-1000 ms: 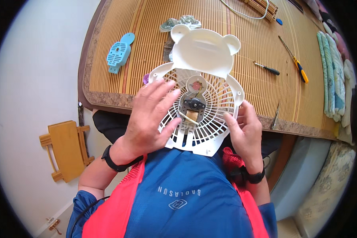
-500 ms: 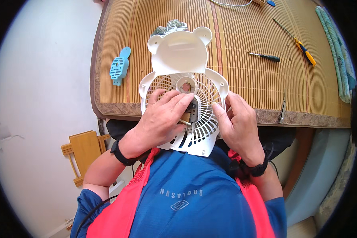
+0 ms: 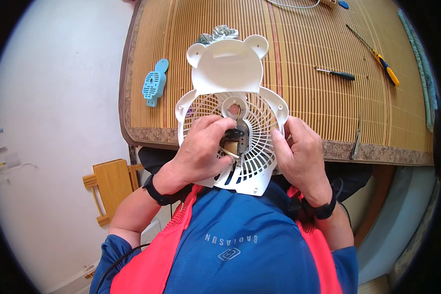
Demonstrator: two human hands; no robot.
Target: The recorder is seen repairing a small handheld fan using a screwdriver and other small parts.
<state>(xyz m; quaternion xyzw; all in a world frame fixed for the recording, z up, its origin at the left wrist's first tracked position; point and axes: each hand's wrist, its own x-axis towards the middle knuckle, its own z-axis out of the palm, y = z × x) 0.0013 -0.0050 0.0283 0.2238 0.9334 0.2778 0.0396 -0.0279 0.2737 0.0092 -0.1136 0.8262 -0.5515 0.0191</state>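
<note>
A white bear-shaped fan housing point(image 3: 228, 71) leans on the table's near edge, its hollow inner side facing up, with a slotted round grille in its lower half. At the grille's middle sits a small electric motor point(image 3: 244, 138) with a dark metal frame and a tan coil. My left hand point(image 3: 199, 151) closes its bent thumb and fingers on the motor's left side, partly covering it. Along the housing's right rim my right hand point(image 3: 303, 156) is closed, thumb on the inside and fingers behind the edge.
A light blue slotted plastic cover point(image 3: 154, 87) lies at left. Toward the right are a small black-handled screwdriver point(image 3: 340, 75), a longer yellow-and-black screwdriver point(image 3: 386, 67) and metal tweezers point(image 3: 356, 142). Crumpled patterned fabric point(image 3: 218, 34) sits behind the housing. A wooden stool point(image 3: 111, 183) stands below left.
My left fingers have curled and drawn back, uncovering more of the motor. My right hand keeps its grip on the rim. The whole view has shifted slightly.
</note>
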